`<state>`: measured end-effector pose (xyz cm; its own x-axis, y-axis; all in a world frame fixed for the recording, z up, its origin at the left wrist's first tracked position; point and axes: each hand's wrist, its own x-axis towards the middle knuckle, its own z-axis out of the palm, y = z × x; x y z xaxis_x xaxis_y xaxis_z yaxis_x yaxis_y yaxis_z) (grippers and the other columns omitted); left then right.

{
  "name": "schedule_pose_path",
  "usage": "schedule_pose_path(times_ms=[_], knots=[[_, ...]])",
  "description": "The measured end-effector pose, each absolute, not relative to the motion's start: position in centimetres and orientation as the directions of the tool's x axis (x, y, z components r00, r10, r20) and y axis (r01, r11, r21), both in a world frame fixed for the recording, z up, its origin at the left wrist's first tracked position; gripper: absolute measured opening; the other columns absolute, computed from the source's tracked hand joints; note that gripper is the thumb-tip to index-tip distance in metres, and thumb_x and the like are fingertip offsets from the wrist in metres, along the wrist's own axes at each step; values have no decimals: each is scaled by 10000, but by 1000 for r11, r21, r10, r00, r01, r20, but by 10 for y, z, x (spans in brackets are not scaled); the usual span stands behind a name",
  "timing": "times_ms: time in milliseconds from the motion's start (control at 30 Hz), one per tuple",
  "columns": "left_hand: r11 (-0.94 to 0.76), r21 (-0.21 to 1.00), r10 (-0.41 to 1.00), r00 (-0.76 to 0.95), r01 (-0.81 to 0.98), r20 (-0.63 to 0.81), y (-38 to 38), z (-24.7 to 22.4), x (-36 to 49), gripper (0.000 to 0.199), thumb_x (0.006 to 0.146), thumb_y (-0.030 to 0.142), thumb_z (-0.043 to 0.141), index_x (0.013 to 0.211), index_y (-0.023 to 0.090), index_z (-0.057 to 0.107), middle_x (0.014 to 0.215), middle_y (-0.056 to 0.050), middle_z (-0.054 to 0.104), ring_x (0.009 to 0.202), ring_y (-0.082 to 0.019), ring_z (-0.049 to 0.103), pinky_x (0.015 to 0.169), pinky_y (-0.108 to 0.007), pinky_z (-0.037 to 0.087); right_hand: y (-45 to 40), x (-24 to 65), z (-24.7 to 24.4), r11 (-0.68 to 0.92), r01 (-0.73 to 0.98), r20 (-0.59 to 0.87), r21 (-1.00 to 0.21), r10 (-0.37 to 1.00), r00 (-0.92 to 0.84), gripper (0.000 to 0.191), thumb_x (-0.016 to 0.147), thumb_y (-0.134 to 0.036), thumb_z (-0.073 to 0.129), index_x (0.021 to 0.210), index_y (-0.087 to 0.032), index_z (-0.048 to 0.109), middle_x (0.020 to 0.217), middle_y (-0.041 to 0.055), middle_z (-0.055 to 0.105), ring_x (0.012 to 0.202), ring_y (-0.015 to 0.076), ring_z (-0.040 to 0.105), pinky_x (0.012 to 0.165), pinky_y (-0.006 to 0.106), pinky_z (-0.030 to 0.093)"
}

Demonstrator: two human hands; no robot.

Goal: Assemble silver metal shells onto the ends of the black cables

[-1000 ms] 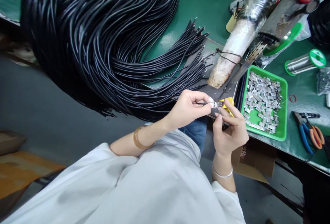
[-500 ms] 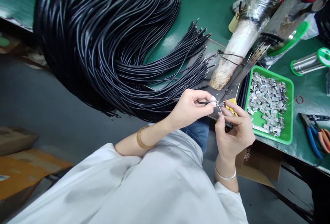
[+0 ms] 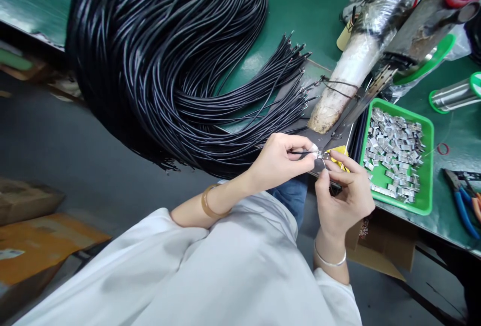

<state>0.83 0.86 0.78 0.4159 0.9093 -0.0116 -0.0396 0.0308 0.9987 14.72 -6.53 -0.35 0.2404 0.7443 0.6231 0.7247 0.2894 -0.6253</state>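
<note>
My left hand (image 3: pixel 280 159) is closed in a pinch on the end of a black cable (image 3: pixel 298 152), with a white covering on one fingertip. At the cable's end sits a small metal connector piece (image 3: pixel 322 155), between my two hands. My right hand (image 3: pixel 345 191) pinches a thin silvery wire, like solder wire (image 3: pixel 324 164), whose upper end reaches the metal piece. Its other fingers are bent beside the connector. Behind the right fingers lies a yellow object (image 3: pixel 340 154), partly hidden. Just above the work, a dark slim tool tip (image 3: pixel 330 140) points down.
A large bundle of black cables (image 3: pixel 150 75) covers the left of the green table. A white-ended tube (image 3: pixel 338 88) slants down above my hands. To the right are a green tray (image 3: pixel 428 181) of small metal pieces, a wire spool (image 3: pixel 453 98) and blue-handled pliers (image 3: pixel 464 213).
The whole view has shifted slightly, with things appearing a little further right and lower. Both hands keep nearly the same pose around the connector.
</note>
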Motion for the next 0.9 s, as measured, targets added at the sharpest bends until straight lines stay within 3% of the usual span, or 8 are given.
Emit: schedule_pose_path(times_ms=[267, 400, 633, 900], knots=[[68, 996, 910, 413, -65, -35, 8, 6, 11, 121, 795, 199, 653, 787, 104, 727, 666, 25, 570, 546, -37, 367, 495, -147, 323, -64, 149, 0, 284, 739, 614, -611, 760, 216, 163, 820, -65, 713, 882, -201, 650, 1101, 66, 770, 1051, 212, 756, 851, 346, 668], [54, 992, 919, 395, -113, -5, 10, 8, 12, 116, 797, 205, 655, 777, 104, 707, 655, 31, 547, 542, -36, 361, 488, -158, 306, -62, 147, 6, 265, 746, 603, -611, 766, 222, 162, 826, -72, 721, 900, -208, 673, 1141, 64, 767, 1065, 214, 755, 799, 322, 671], [82, 991, 905, 424, -107, -30, 11, 2, 9, 112, 791, 209, 660, 745, 110, 685, 594, 56, 449, 531, -40, 300, 482, -185, 248, -65, 148, 8, 292, 787, 613, -543, 778, 134, 182, 814, -58, 719, 874, -207, 633, 1154, 65, 767, 1077, 208, 754, 908, 348, 660], [102, 989, 898, 438, -106, -46, 7, 0, 9, 115, 820, 191, 652, 778, 93, 693, 608, 54, 436, 549, -40, 311, 484, -182, 235, -65, 151, 4, 305, 819, 648, -485, 755, 103, 210, 821, -44, 717, 939, -206, 658, 1108, 57, 782, 1034, 185, 764, 872, 303, 649]])
